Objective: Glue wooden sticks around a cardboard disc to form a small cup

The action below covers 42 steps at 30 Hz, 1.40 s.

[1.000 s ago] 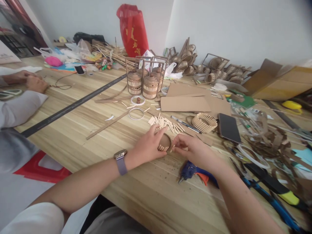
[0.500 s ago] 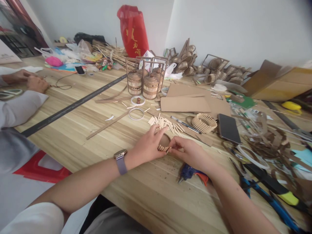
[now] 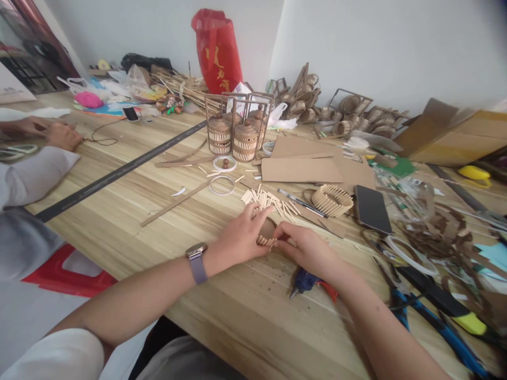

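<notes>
A small round cardboard base (image 3: 268,228) edged with short wooden sticks sits low over the table between my hands. My left hand (image 3: 243,232) grips its left side, thumb at the near edge and fingers toward the far rim. At the near right edge, my right hand (image 3: 299,243) pinches with thumb and forefinger by the row of sticks; whether a loose stick is between the fingertips is too small to tell. Just beyond lies a pile of short wooden sticks (image 3: 273,203). A blue glue gun (image 3: 304,281) rests under my right forearm.
A stick ring (image 3: 331,200), pen (image 3: 301,200) and black phone (image 3: 372,208) lie beyond my right hand. Finished lidded baskets (image 3: 245,138) stand farther back. Pliers (image 3: 420,306) and brown strips crowd the right. Another person's hands (image 3: 59,134) work at far left.
Both hands stay almost where they were around the round base. The right wrist and forearm have shifted very slightly.
</notes>
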Available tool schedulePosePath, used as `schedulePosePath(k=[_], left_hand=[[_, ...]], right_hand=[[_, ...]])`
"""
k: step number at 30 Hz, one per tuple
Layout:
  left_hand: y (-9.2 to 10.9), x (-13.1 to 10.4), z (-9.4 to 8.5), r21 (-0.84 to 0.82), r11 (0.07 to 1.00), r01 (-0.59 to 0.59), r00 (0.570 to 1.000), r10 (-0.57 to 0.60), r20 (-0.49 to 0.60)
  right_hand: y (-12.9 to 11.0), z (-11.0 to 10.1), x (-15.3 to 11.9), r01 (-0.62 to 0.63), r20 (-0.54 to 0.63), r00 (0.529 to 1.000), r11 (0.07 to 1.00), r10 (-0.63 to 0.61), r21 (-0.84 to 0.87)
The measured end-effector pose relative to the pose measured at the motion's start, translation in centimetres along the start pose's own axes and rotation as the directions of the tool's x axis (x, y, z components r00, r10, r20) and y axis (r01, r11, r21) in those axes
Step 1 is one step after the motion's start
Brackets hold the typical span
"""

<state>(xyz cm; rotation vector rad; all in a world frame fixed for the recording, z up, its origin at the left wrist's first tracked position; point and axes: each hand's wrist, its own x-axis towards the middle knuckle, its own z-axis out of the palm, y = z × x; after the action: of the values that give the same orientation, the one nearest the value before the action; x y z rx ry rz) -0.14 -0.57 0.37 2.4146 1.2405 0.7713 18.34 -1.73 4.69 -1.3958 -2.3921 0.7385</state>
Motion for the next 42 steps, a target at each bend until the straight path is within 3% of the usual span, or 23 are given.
schedulePosePath(k=[13, 30, 42], left_hand=[[-0.03, -0.01, 0.13, -0.021, 1.000, 0.003, 1.000, -0.004, -0.003], [-0.04, -0.02, -0.21, -0.027, 0.998, -0.050, 0.998, 0.051, 0.044], [0.69, 0.10, -0.11, 0.042, 0.999, 0.011, 1.000, -0.012, 0.010]], right_hand=[[0.33, 0.10, -0.02, 0.071, 0.024, 0.997, 0.988, -0.069, -0.139], [0.44, 0.12, -0.01, 0.055, 0.030, 0.998, 0.993, -0.052, -0.108], [0.54, 0.18, -0.07, 0.071, 0.027, 0.997, 0.988, -0.068, -0.135]])
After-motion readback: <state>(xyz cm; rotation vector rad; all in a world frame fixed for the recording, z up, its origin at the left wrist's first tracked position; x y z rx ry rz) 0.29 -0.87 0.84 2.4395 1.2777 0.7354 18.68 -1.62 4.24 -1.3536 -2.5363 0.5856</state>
